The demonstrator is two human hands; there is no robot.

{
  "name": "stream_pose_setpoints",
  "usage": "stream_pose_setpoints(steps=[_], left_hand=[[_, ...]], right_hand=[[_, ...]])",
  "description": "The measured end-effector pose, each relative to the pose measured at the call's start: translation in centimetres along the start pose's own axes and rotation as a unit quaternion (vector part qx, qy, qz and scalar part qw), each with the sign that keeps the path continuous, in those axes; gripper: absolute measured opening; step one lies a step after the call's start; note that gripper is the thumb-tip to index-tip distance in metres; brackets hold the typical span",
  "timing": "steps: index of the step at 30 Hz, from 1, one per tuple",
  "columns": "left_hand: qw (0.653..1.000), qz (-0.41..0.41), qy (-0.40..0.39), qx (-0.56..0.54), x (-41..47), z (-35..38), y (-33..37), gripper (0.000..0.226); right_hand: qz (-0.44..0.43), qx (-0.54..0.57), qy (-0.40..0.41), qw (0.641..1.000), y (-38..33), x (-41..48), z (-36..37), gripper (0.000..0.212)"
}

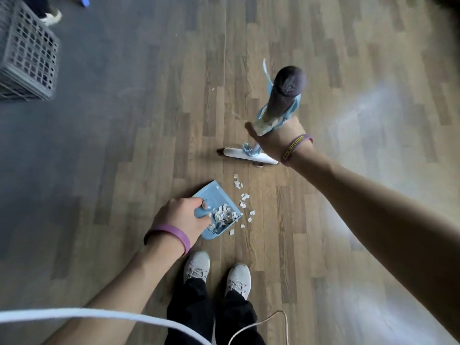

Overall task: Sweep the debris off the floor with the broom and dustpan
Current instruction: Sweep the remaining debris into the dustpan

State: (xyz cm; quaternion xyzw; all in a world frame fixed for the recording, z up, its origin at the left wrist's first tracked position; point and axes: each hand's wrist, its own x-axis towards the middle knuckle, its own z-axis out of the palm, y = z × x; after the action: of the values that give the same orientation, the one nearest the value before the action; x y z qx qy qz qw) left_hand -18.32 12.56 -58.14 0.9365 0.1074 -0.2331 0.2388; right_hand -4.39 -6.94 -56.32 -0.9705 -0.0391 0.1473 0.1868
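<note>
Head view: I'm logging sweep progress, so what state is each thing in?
dustpan: on the floor, partly filled with scraps
left hand: grip shut on dustpan handle
broom: head on the floor, beyond the scraps
right hand: grip shut on broom handle
paper scraps: loose beside the dustpan

- Illumination: soft and diffuse; wood-pattern floor [311, 58] evenly lit at centre, no hard-edged shadows.
- Glare: pale, hazy streak across the floor from 3 o'clock toward centre, washing out the plank grain.
- Dim zone: grey floor section [99, 70] at 9 to 11 o'clock reads darker and flatter.
- Vignetting: darkened corner at 1 o'clock.
- Distortion: wide-angle bowing; plank lines curve toward the edges, forearms stretched at 5 and 7 o'clock.
- Focus: broom handle tip [290, 79] near the lens is soft; white cable [74, 313] at 7 o'clock blurred; paper scraps [242, 197] moderately sharp.
- Overall: slight softness, fine detail smeared throughout.
</note>
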Motion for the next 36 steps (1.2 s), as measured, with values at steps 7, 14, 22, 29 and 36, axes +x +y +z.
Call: stream_pose_setpoints(steps=[7,14,22,29,36], left_hand=[[1.000,-0.014,0.007,-0.011,-0.7,0.6,-2.2,0.034],[0.999,0.013,0.020,-0.029,-0.9,0.5,-4.6,0.024],[0.999,0.023,0.041,-0.015,-2.0,0.1,-8.3,0.029],[0.997,0.043,0.053,-0.031,-2.0,0.2,-8.7,0.023],[0.997,0.034,0.049,-0.047,-1.3,0.0,-9.1,0.030]], right_hand=[[0.000,0.024,-0.076,0.997,-5.5,-5.0,4.1,0.031],[0.058,0.147,0.082,0.984,-7.5,-6.5,5.0,0.056],[0.199,0.392,0.205,0.874,-6.2,-7.5,1.0,0.033],[0.099,0.263,0.123,0.952,-3.7,-9.0,2.2,0.016],[0.180,0.303,0.059,0.934,-2.6,-6.9,5.4,0.011]])
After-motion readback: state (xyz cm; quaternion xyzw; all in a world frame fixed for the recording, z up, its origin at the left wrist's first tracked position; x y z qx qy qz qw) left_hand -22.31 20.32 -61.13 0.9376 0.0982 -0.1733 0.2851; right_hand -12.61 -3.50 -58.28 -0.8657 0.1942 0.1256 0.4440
